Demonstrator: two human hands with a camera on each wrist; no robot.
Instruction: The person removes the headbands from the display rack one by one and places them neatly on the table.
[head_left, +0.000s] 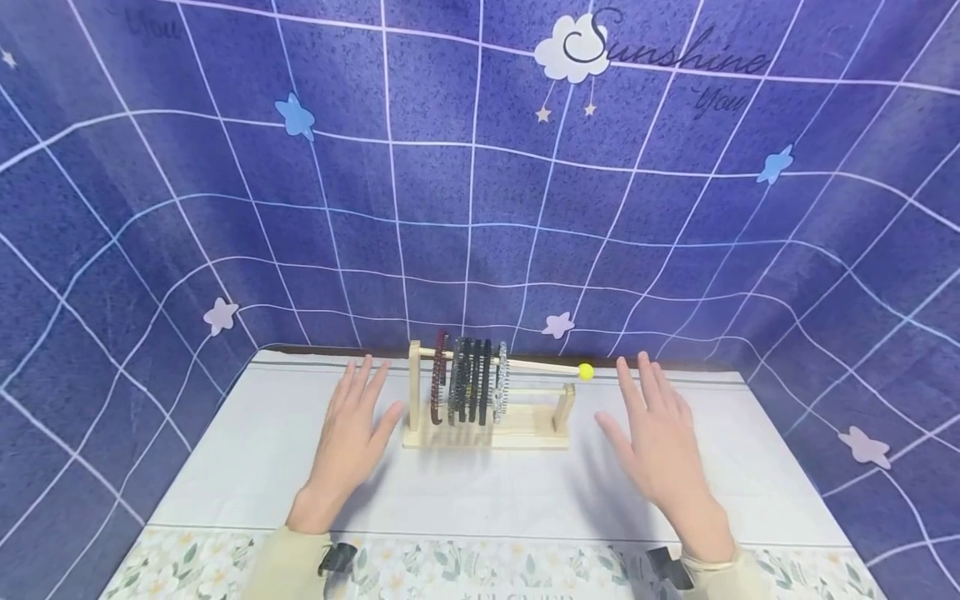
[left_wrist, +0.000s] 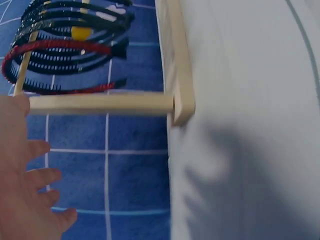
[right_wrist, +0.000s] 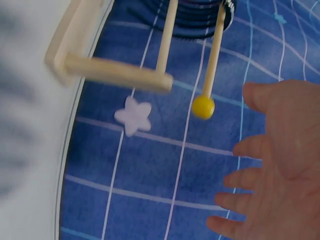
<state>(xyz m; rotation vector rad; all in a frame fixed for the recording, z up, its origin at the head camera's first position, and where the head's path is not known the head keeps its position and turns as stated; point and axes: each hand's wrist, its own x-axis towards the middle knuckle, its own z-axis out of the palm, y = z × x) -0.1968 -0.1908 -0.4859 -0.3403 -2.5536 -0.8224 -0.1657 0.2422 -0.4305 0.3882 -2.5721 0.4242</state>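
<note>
A wooden rack (head_left: 517, 437) stands on the white table, with a taller post at its left end and a shorter one at its right. Several headbands hang on its upper rod (head_left: 540, 365), which ends in a yellow ball (head_left: 586, 372): a dark red headband (head_left: 437, 400) at the left, black headbands (head_left: 474, 392) in the middle, a clear glittery headband (head_left: 501, 396) at the right. Left of the rack is my left hand (head_left: 351, 442), fingers spread and holding nothing. My right hand (head_left: 658, 446) is held likewise on the right, apart from the yellow ball.
The white table (head_left: 480, 492) carries a floral cloth strip (head_left: 450, 567) along its near edge. A blue curtain (head_left: 450, 208) with white grid lines and stars closes off the back and both sides, close behind the rack.
</note>
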